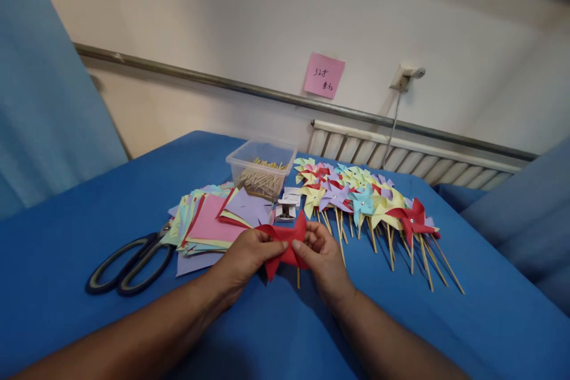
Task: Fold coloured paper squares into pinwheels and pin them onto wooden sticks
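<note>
Between my two hands is a red paper pinwheel, its folded points spread outward. My left hand is closed on its left side, the thumb pressed near the centre. On the other side my right hand pinches the pinwheel, its thumb also close to the middle. A thin wooden stick shows just below the red paper; its upper part is hidden. Just behind the pinwheel stands a small open white box with small dark items inside.
Left of my hands lie stacked coloured paper squares and large scissors. A clear plastic bin of wooden sticks stands behind. Many finished pinwheels lie to the right on the blue table cover. A radiator is against the wall.
</note>
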The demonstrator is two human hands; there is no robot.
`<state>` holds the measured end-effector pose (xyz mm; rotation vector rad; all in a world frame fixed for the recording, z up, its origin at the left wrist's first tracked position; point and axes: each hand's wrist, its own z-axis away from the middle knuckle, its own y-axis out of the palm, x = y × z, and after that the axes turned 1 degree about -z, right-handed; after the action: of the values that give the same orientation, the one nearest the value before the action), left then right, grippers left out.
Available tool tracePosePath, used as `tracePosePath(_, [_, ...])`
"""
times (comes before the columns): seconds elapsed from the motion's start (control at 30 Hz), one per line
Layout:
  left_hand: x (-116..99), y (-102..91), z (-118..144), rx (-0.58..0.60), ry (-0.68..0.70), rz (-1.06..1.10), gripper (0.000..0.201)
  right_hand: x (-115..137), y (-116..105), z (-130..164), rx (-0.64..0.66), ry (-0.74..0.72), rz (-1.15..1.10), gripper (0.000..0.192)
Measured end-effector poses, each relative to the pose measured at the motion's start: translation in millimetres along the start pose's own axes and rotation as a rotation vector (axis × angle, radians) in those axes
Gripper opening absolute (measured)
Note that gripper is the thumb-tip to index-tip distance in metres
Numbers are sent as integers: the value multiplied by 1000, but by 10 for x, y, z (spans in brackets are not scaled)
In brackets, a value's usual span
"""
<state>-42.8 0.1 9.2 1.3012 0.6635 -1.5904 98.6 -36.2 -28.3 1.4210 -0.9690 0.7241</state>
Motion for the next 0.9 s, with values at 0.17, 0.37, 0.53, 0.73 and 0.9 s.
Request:
tracePosePath(0.17, [0, 2, -10, -12, -22, -41, 21, -11, 39, -6, 18, -1, 5, 35])
tracePosePath(0.37, [-8, 16, 8, -28, 33, -36, 21, -37, 5, -42, -55, -46, 1, 36])
tracePosePath(0.53, [-19, 57, 24, -59, 57, -63, 21, -74, 30, -38, -50, -49, 23, 35])
tracePosePath(0.73, [-76, -31, -42, -43, 49, -18, 23, -35, -17, -45, -100, -99, 79, 30])
tracePosePath(0.9, [-210, -174, -83, -220, 101, 81, 21, 11, -135, -190, -340, -184, 172, 27])
